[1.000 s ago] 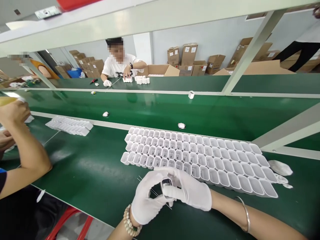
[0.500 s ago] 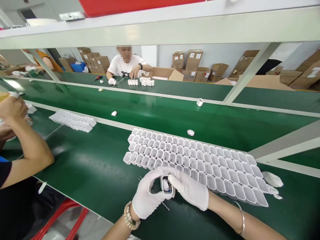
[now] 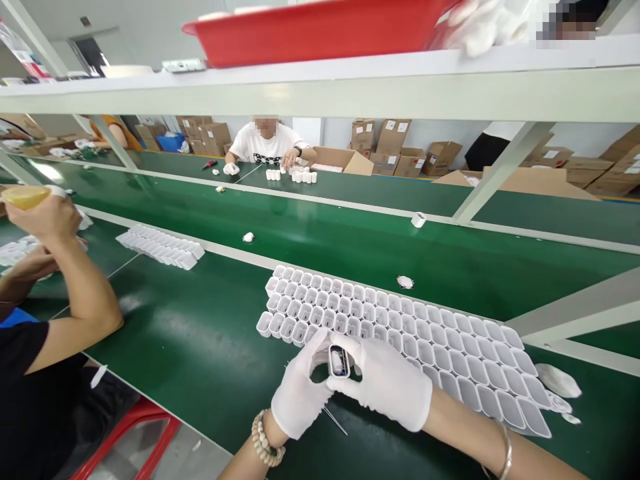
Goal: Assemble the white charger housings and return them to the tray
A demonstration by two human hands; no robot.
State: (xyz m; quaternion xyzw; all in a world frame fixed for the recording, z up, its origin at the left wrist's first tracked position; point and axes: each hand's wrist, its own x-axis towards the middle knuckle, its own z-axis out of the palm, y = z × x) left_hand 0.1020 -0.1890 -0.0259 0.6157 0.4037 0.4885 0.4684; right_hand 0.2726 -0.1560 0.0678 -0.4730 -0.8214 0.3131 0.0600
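Both hands wear white gloves. My left hand [image 3: 300, 390] and my right hand [image 3: 387, 380] grip a small white housing [image 3: 339, 362] from its two sides, with its open end facing me. Inside it some white stuff and dark and blue bits show. A thin metal tool [image 3: 335, 421] sticks out below my left hand; whether the fingers hold it is hidden. Just beyond the hands stand rows of open white housings [image 3: 395, 320] on the green table [image 3: 200, 347], partly covered by my right hand and forearm.
A person's bent arm [image 3: 90, 287] is at the left, near more white housings [image 3: 160, 245]. Behind the rows runs a green belt [image 3: 320, 233] with small white parts on it. A shelf [image 3: 320, 87] with a red tray [image 3: 320, 33] crosses above. Across sits another person [image 3: 267, 143].
The view has tilted up and shifted, showing more of the red tray. My right fingers have moved from the housing's opening to its side and edges.
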